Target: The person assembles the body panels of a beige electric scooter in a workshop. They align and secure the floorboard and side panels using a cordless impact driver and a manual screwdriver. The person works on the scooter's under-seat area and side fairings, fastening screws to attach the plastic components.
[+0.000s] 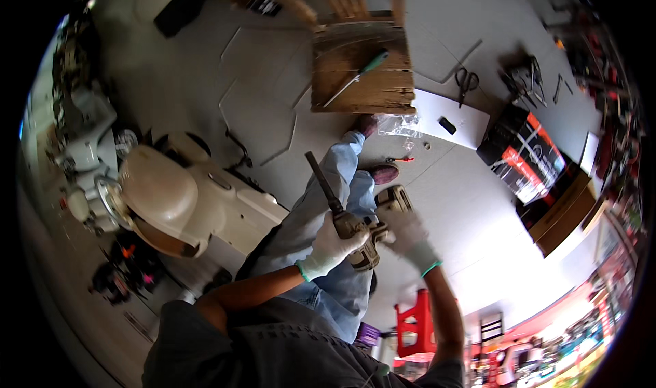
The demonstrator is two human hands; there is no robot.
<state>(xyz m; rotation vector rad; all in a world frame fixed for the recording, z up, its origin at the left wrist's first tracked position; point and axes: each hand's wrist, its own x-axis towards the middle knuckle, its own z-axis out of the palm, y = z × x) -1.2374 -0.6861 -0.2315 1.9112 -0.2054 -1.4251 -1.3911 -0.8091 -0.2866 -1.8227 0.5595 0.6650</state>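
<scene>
A tan and black cordless power drill [352, 227] with a long dark shaft sits in front of my lap, the shaft pointing up and to the left. My left hand [333, 250], in a white glove with a green cuff, wraps around the drill's body. Similarly gloved, my right hand [404, 234] is closed at the drill's handle side and smeared by motion. Just beyond it shows a tan, dark-edged block [394, 198], apparently the drill's battery end. My fingers partly hide the handle.
Ahead stands a wooden chair [362, 90] with a green-handled screwdriver [355, 79] on its seat. To the right lie a white panel [454, 118], scissors [466, 82] and a black-and-orange box [523, 155]. A cream scooter [198, 193] stands left; a red stool [415, 325] is near right.
</scene>
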